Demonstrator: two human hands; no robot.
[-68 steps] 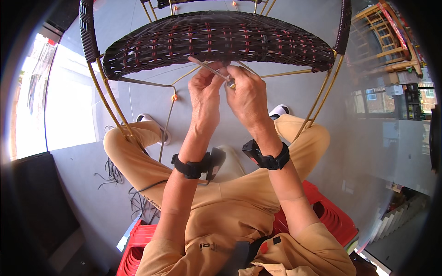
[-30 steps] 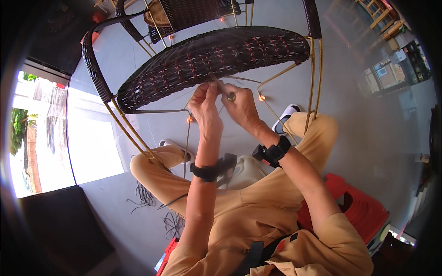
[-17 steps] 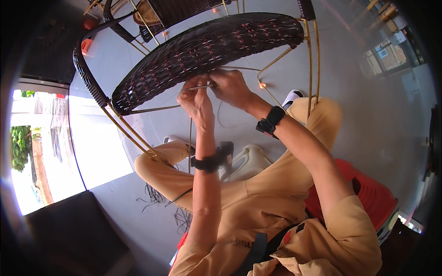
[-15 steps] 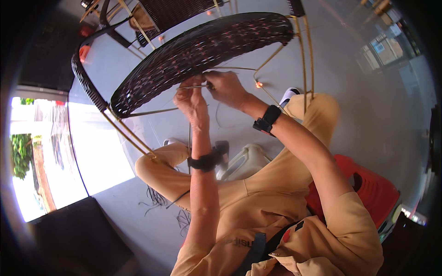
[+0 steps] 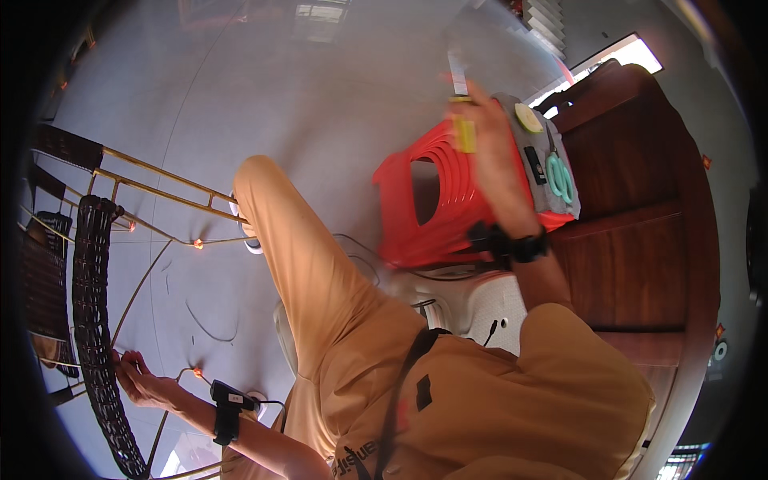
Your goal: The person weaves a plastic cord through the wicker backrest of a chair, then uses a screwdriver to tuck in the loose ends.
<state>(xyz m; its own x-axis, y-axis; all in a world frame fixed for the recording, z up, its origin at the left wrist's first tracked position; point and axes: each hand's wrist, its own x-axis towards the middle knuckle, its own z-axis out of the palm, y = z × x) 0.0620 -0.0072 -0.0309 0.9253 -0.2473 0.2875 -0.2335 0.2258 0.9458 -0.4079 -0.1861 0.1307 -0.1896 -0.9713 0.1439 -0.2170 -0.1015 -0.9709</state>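
A dark woven chair seat (image 5: 92, 296) on a gold metal frame stands at the left, seen edge-on. My left hand (image 5: 144, 382) is at its edge, fingers bent against the weave; a thin strand between them cannot be made out. Off to the right, my right hand (image 5: 492, 136) is raised over a red plastic stool (image 5: 392, 192). It is closed around a yellow-handled knife (image 5: 466, 134), blurred by motion, its pale blade pointing away from me. On a grey cloth atop the stool lie teal-handled scissors (image 5: 558, 178), a small black object (image 5: 534, 165) and a pale yellow round piece (image 5: 528, 118).
A dark brown wooden bench (image 5: 624, 240) stands along the right. Beside my hip is a pale plastic seat (image 5: 500, 308) with a black cable. Gold chair legs (image 5: 160, 176) reach toward my knee, and a loose dark strand (image 5: 212, 324) lies on the floor.
The view has swung right. My right hand has left the underside of the woven seat, where it had a thin metal tool, and now holds the knife over the stool. My left hand stays at the seat.
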